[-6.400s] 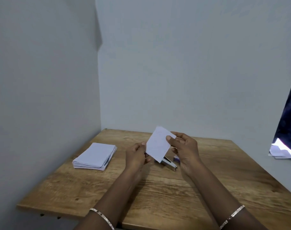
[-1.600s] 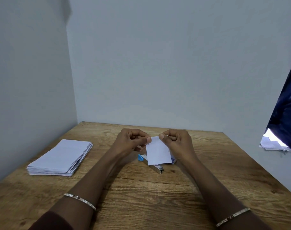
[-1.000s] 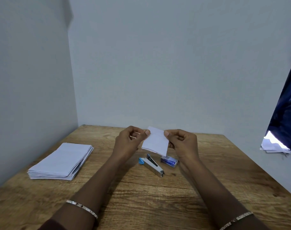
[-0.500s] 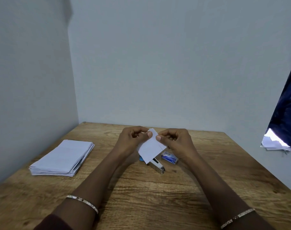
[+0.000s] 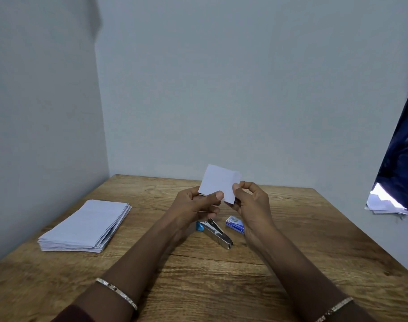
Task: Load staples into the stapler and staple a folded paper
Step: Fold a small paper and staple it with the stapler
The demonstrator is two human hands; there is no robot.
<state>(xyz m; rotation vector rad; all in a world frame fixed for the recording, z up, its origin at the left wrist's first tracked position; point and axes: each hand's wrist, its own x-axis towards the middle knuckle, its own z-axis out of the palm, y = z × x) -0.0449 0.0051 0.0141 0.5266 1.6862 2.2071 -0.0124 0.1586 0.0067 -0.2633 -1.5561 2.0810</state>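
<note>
A small folded white paper (image 5: pixel 218 181) stands upright above the table, pinched from both sides. My left hand (image 5: pixel 196 205) grips its lower left edge with thumb on front. My right hand (image 5: pixel 250 203) pinches its right edge between thumb and forefinger. Below the hands a metal stapler (image 5: pixel 215 232) with a blue end lies flat on the wooden table (image 5: pixel 221 287), its top looks raised. A small blue staple box (image 5: pixel 235 224) lies just right of the stapler, touching neither hand.
A stack of white paper sheets (image 5: pixel 86 225) sits at the left of the table near the left wall. Walls close the table at the back and left. A dark blue curtain (image 5: pixel 403 159) and loose papers (image 5: pixel 384 204) are at the right.
The paper has been lifted and turned upright from a tilted, lower hold. Both hands rose slightly and shifted their grip along its edges. Stapler and staple box have not moved.
</note>
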